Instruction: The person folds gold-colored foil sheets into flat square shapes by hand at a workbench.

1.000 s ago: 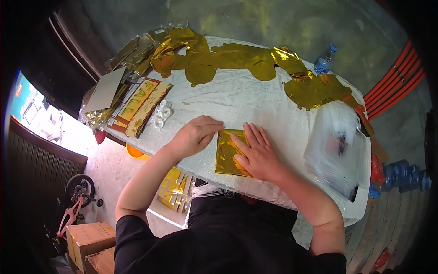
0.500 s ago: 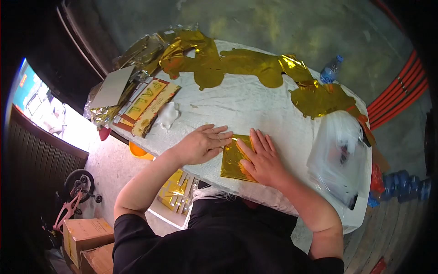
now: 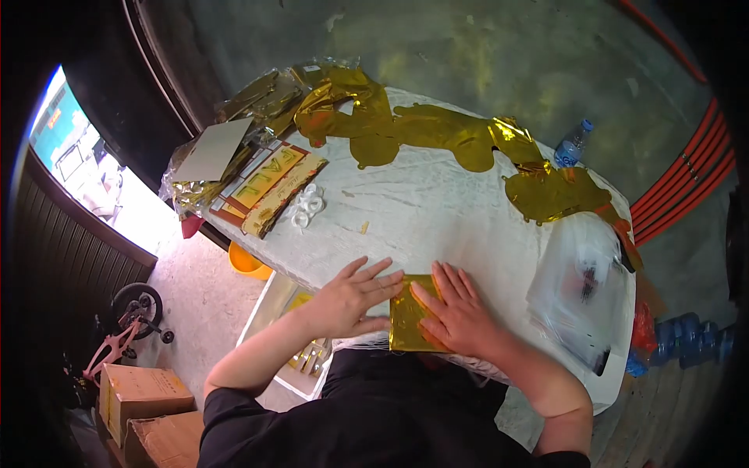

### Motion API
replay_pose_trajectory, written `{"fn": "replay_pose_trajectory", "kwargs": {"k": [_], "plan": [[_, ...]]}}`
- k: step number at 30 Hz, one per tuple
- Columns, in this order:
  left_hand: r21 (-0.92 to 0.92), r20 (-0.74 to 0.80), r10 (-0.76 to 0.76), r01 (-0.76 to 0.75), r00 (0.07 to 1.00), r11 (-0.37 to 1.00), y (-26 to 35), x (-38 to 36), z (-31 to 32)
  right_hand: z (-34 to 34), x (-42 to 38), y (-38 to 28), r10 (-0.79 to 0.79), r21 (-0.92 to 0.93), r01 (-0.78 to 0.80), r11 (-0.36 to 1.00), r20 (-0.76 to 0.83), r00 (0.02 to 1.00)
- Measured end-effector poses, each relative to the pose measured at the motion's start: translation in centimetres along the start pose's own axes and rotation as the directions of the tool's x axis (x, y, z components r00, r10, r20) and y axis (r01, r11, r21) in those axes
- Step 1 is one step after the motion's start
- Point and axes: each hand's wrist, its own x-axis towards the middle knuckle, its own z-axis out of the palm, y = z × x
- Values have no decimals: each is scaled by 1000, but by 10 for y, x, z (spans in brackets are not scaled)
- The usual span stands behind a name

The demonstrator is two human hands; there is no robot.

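Observation:
A folded gold foil packet (image 3: 407, 321) lies flat at the near edge of the white-covered table (image 3: 374, 203). My left hand (image 3: 353, 298) is at the packet's left side, fingers spread, fingertips touching its upper left edge. On its right part rests my right hand (image 3: 460, 312), palm down, fingers stretched out and covering that side. Neither hand grips anything. A small bundle of white ribbon (image 3: 307, 206) is beyond my left hand, beside printed cardboard headers (image 3: 269, 186).
Gold foil shapes (image 3: 445, 132) stretch along the table's far side. At the right are clear plastic bags (image 3: 581, 285) and a water bottle (image 3: 572, 145). A grey card (image 3: 214, 150) tops wrapped packs at the left. Below stands a white box (image 3: 261, 313).
The packet and both hands have shifted toward my body, to the table's near edge. The view has tilted somewhat, so the table's contents appear lower. Both hands remain spread.

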Motion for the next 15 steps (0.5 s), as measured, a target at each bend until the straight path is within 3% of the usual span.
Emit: {"fn": "replay_pose_trajectory", "kwargs": {"k": [8, 15], "plan": [[36, -45, 4, -3, 999, 999, 16, -10, 10, -1, -12, -7, -15, 8, 15, 1000, 14, 1000], [25, -229, 25, -20, 973, 999, 18, -2, 15, -1, -15, -7, -43, -26, 43, 999, 7, 999]]}}
